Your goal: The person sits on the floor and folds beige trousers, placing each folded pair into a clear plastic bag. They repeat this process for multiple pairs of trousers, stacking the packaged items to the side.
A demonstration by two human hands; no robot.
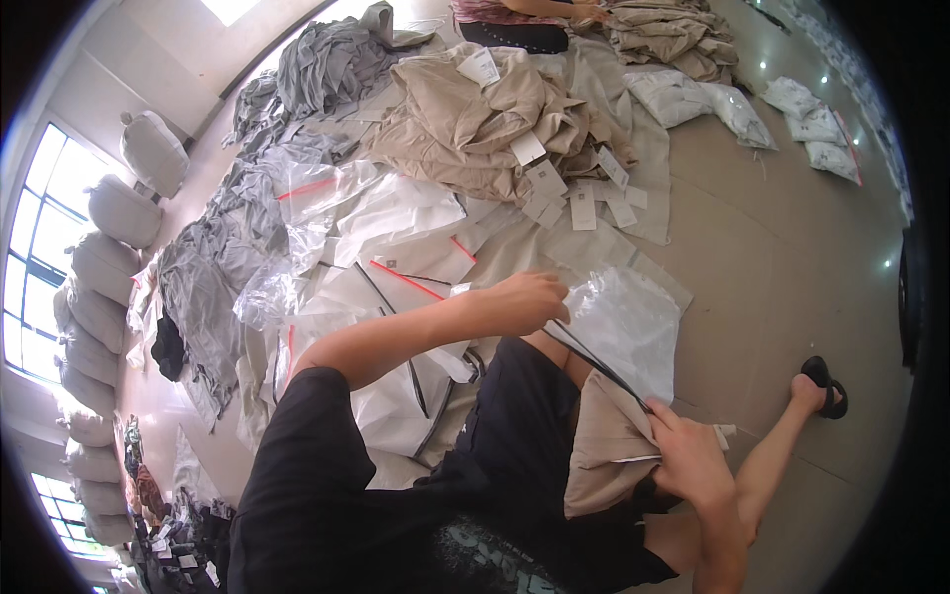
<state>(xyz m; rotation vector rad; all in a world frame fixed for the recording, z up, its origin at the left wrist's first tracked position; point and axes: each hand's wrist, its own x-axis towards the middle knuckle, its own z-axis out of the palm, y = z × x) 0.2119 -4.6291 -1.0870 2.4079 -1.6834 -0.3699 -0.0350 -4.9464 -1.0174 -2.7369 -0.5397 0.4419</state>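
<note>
A clear zip-type plastic bag (631,327) with a dark strip along its mouth hangs between my two hands over my lap. The fingers of my left hand (523,301) pinch one end of that mouth. At the other end, my right hand (686,453) has its thumb by the dark strip and grips a folded tan garment (605,449). The garment rests against my thigh, its upper edge at the bag's mouth; how far it reaches inside is unclear. A white edge shows on the garment beneath my right fingers.
Flat plastic bags (393,215) with red or dark strips lie to my left. Ahead is a heap of tan garments (475,119) with white tags (582,204); grey garments (326,63) spread beyond. Packed bags (672,96) lie ahead right, near another person (512,30). Sacks (104,267) line the wall.
</note>
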